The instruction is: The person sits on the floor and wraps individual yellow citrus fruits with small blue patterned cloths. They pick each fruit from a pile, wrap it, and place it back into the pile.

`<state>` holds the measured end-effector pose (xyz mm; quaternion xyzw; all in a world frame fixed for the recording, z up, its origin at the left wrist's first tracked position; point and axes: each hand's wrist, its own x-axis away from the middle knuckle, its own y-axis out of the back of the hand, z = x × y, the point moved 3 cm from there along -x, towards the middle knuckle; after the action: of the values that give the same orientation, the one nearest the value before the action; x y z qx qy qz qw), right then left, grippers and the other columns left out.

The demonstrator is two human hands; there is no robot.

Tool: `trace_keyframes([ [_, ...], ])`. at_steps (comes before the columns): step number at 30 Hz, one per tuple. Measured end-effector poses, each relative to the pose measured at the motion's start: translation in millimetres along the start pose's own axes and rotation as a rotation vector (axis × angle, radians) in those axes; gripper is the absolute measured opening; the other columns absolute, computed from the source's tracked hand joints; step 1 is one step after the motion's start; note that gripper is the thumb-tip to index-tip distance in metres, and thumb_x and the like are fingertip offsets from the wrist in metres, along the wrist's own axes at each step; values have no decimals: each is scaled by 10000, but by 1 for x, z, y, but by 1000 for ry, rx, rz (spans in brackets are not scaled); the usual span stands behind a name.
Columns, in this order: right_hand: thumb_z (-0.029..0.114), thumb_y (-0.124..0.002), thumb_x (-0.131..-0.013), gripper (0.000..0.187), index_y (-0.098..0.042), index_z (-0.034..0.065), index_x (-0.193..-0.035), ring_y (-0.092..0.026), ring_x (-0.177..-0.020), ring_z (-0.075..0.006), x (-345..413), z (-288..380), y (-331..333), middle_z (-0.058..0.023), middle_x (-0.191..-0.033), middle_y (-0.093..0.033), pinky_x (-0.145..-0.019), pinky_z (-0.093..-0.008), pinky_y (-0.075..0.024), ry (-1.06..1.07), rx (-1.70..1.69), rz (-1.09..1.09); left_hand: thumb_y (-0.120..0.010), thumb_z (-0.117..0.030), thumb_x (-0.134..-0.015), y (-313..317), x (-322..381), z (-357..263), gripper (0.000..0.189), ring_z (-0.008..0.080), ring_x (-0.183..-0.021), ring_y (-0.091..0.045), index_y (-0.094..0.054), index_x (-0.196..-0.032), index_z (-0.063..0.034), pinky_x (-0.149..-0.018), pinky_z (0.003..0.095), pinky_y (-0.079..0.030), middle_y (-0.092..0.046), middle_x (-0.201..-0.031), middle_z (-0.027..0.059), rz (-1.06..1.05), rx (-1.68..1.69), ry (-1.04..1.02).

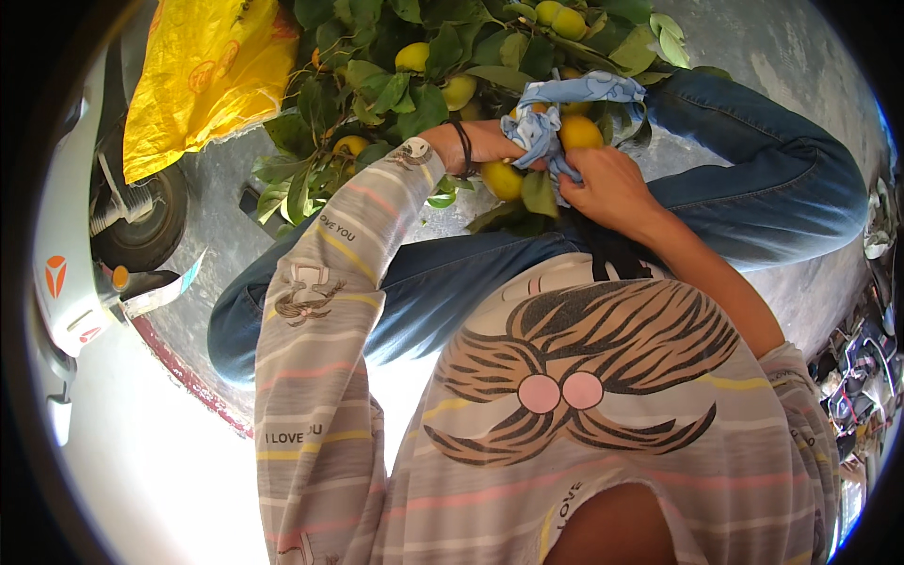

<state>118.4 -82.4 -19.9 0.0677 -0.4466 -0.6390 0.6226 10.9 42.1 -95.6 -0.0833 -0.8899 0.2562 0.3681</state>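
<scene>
A knotted strip of blue and white patterned cloth (531,134) is bunched among leafy branches (424,106) bearing yellow-orange fruits, apparently persimmons. My left hand (482,145) grips the cloth at the knot, its fingertips partly hidden beneath the folds. At the lower end of the cloth, my right hand (609,185) pinches it between thumb and curled fingers. One fruit (580,133) sits just above the right hand, and another fruit (502,181) hangs below the left. The cloth's upper part loops across the branches towards my right knee.
A yellow woven plastic sack (212,85) lies at the upper left, over a vehicle wheel (141,219). White scooter bodywork (60,282) stands at the left edge. My jeans-clad legs (763,169) surround the branches on the concrete floor (748,49). Assorted clutter (858,388) lines the right edge.
</scene>
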Motion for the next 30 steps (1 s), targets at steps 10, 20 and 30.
trace_keyframes([
  [10, 283, -596, -746, 277, -592, 7, -734, -581, -729, -381, 1, -13, 26, -183, -702, -590, -627, -462, -447, 12, -126, 366, -704, -202, -776, -12, -4, -2, 415, 116, -927, -560, -588, -1136, -34, -827, 255, -427, -619, -1062, 32, -56, 3, 22],
  [20, 239, -599, -785, 266, -622, -25, -767, -573, -733, -424, -9, -30, -20, -241, -729, -592, -646, -469, -448, -243, -471, -9, -671, -227, -757, -29, 6, -6, 301, 150, -824, -595, -631, -1008, -65, -706, 284, -492, -626, -950, 43, -323, 324, 163],
  [30, 58, -564, -668, 66, -626, 36, -662, -616, -701, -372, -27, -21, -47, -187, -671, -607, -624, -440, -493, 276, 309, 55, -687, -277, -711, 4, -19, 38, 413, 153, -818, -589, -631, -1015, -2, -697, 280, -464, -638, -959, 70, -474, 169, 235],
])
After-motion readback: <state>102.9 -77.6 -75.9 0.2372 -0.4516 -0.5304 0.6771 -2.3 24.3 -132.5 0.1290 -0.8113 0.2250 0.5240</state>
